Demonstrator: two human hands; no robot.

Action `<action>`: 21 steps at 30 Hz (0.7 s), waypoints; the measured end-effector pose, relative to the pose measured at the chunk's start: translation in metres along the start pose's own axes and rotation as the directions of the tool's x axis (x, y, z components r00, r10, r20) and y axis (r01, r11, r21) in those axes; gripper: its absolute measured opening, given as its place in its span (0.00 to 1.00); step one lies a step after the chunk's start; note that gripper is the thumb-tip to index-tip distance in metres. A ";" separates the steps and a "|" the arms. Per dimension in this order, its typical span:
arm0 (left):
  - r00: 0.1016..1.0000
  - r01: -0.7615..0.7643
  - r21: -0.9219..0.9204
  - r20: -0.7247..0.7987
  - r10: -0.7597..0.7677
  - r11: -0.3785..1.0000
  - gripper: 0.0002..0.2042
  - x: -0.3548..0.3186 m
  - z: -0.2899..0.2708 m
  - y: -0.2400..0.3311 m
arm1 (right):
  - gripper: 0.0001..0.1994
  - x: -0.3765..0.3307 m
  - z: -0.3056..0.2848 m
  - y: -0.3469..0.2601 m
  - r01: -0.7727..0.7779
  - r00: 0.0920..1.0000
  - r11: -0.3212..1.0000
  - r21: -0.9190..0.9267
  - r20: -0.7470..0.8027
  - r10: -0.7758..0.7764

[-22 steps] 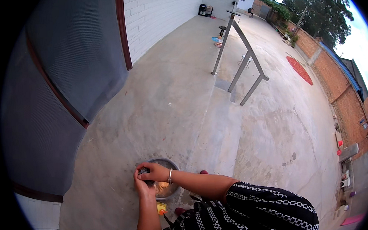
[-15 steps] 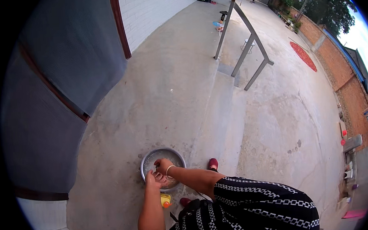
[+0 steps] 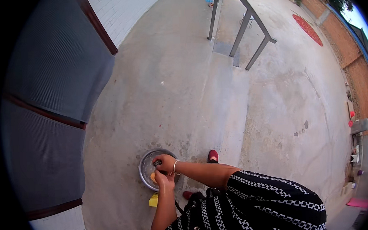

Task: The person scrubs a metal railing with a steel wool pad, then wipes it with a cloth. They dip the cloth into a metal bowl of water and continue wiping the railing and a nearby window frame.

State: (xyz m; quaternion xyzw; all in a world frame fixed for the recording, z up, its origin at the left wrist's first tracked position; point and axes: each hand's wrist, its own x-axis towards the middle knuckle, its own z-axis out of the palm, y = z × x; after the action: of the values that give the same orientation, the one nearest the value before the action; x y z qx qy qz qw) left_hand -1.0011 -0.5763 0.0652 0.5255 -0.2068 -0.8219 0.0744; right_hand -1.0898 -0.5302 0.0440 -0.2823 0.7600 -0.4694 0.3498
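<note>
Head view of two bare hands working over a round metal basin (image 3: 145, 169) that stands on a concrete floor (image 3: 150, 104). The dark, rough-textured lump (image 3: 157, 162) lies at the fingertips of the right hand (image 3: 166, 162), on their left side, above the basin's interior. The right hand is partly closed, its fingers curled against the lump and gripping it; a pale bracelet (image 3: 175, 167) encircles the wrist. The left hand (image 3: 165, 181) is just below the right, nearer the body, with its fingers directed into the basin and partly hidden by the right hand. It appears bent rather than flat, but how far it is open, and whether it grips anything, cannot be told. An orange-yellow object (image 3: 153, 177) shows within the basin's outline, just beside the left hand's fingers; whether they touch it is unclear. A yellow container (image 3: 153, 200) is on the floor at the basin's near side, beside the left forearm. Two red shoes (image 3: 212, 155) appear to the right of the basin, one farther forward than the other, below a black-and-white patterned garment (image 3: 275, 197)
</note>
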 end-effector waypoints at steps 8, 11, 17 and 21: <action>0.829 -0.117 0.414 0.541 -0.141 0.903 0.13 -0.023 0.264 -0.040 | 0.22 -0.058 -0.316 -0.032 0.097 0.947 0.974 0.206 -0.321 -0.027; 0.582 -0.201 0.466 0.764 -0.278 0.862 0.17 -0.068 0.373 -0.060 | 0.21 -0.120 -0.429 -0.056 0.268 0.902 0.847 0.459 -0.429 -0.053; 0.497 -0.841 0.241 0.697 -0.516 -0.485 0.22 -0.029 0.509 -0.145 | 0.20 -0.179 -0.529 0.049 -0.248 0.247 0.964 0.100 -0.955 0.162; 0.047 -0.983 0.166 0.639 -0.768 0.078 0.20 -0.017 0.565 -0.169 | 0.19 -0.170 -0.558 0.069 -0.193 0.178 0.952 0.238 -0.945 0.273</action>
State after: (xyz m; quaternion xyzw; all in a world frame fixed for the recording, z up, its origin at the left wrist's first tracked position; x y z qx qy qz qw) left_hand -1.4833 -0.2698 0.2135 -0.3757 -0.7443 -0.4532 -0.3155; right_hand -1.4400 -0.0865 0.2019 0.2025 0.8285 -0.5070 -0.1246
